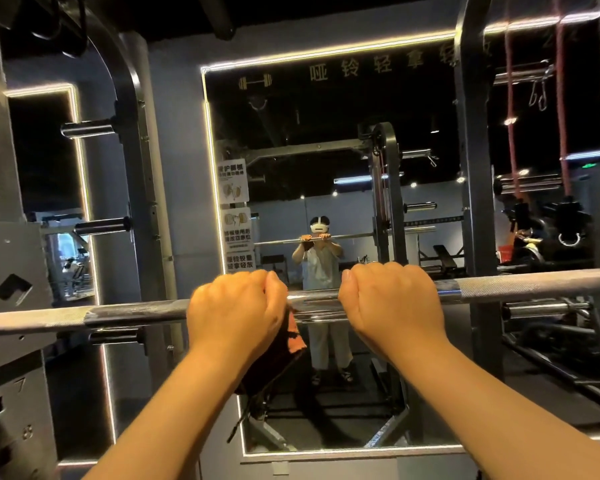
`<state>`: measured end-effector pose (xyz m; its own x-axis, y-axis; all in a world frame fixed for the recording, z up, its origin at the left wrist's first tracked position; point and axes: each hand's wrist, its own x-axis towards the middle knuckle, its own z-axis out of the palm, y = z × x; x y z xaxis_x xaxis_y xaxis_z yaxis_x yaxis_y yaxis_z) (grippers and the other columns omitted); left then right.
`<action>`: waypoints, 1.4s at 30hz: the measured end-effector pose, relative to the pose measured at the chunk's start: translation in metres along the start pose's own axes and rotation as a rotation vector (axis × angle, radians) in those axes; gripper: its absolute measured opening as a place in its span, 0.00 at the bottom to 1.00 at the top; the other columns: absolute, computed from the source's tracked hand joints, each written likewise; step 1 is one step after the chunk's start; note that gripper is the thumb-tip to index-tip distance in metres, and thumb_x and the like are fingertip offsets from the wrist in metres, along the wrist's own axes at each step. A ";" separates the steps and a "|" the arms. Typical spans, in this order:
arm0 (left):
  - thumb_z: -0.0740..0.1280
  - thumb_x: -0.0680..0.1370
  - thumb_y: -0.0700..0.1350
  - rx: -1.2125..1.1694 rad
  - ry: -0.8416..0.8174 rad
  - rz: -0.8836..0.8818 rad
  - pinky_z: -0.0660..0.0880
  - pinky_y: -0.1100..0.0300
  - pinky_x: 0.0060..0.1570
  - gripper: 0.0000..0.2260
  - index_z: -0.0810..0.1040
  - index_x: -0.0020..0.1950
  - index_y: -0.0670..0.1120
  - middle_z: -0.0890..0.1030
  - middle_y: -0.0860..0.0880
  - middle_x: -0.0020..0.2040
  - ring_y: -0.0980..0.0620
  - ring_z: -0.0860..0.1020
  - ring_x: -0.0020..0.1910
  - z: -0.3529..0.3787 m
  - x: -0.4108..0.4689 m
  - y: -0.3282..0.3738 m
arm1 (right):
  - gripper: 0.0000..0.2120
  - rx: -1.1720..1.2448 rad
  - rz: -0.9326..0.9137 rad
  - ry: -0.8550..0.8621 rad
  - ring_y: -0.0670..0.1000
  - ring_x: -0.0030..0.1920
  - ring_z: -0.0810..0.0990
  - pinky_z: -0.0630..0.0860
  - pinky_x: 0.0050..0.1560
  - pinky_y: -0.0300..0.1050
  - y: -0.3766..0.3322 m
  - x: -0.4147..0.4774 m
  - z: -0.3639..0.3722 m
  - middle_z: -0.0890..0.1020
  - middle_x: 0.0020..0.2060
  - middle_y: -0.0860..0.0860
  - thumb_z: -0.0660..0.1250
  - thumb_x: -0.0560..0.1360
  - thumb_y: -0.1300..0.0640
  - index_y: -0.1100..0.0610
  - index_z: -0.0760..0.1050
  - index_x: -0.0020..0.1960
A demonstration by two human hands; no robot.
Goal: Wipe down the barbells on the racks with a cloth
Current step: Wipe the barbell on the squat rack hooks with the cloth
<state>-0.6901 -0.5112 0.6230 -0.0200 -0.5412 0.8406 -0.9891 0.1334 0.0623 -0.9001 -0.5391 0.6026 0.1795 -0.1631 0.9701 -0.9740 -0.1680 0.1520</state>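
Observation:
A steel barbell (520, 285) runs across the view at chest height, resting in the rack. My left hand (236, 311) is curled over the bar left of its middle and also holds a dark cloth with orange patches (280, 351), which hangs below the bar. My right hand (392, 303) grips the bar over the top, a short gap to the right of the left one. The smooth shiny centre of the bar shows between the two hands; the knurled sections lie outside them.
Black rack uprights stand at left (132, 140) and right (473, 161) with chrome plate pegs (87, 129). A large lit mirror (326, 168) is straight ahead and reflects a person at the bar. Red bands (510, 116) hang at upper right. A numbered grey post (0, 258) stands at far left.

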 end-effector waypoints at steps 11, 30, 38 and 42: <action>0.52 0.84 0.56 -0.043 0.145 0.257 0.71 0.47 0.66 0.18 0.80 0.57 0.54 0.84 0.55 0.52 0.53 0.81 0.52 0.007 -0.020 -0.012 | 0.21 0.005 -0.009 -0.057 0.46 0.24 0.59 0.52 0.30 0.43 0.002 0.001 -0.008 0.63 0.24 0.45 0.50 0.83 0.49 0.50 0.64 0.32; 0.52 0.84 0.59 -0.062 0.056 0.201 0.75 0.51 0.54 0.19 0.79 0.62 0.54 0.84 0.54 0.55 0.51 0.81 0.53 -0.001 -0.019 -0.013 | 0.22 -0.017 0.010 -0.141 0.47 0.24 0.60 0.56 0.32 0.44 -0.003 0.003 -0.014 0.63 0.24 0.45 0.49 0.83 0.48 0.51 0.63 0.32; 0.47 0.83 0.56 -0.090 0.019 0.169 0.74 0.52 0.61 0.23 0.79 0.61 0.52 0.82 0.53 0.55 0.52 0.79 0.55 0.005 -0.025 0.044 | 0.28 -0.086 -0.065 -0.339 0.47 0.29 0.62 0.55 0.35 0.45 -0.003 0.006 -0.026 0.63 0.30 0.45 0.29 0.78 0.46 0.50 0.66 0.41; 0.53 0.84 0.58 -0.008 0.029 0.256 0.75 0.54 0.56 0.19 0.78 0.63 0.53 0.83 0.54 0.57 0.53 0.81 0.55 -0.001 -0.025 0.018 | 0.32 -0.030 -0.099 -0.403 0.49 0.31 0.67 0.61 0.35 0.46 0.001 0.010 -0.031 0.67 0.32 0.46 0.25 0.75 0.46 0.51 0.68 0.46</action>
<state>-0.7076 -0.4948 0.6035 -0.2650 -0.4648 0.8448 -0.9512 0.2696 -0.1501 -0.9037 -0.5111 0.6186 0.3061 -0.5161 0.8000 -0.9520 -0.1741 0.2520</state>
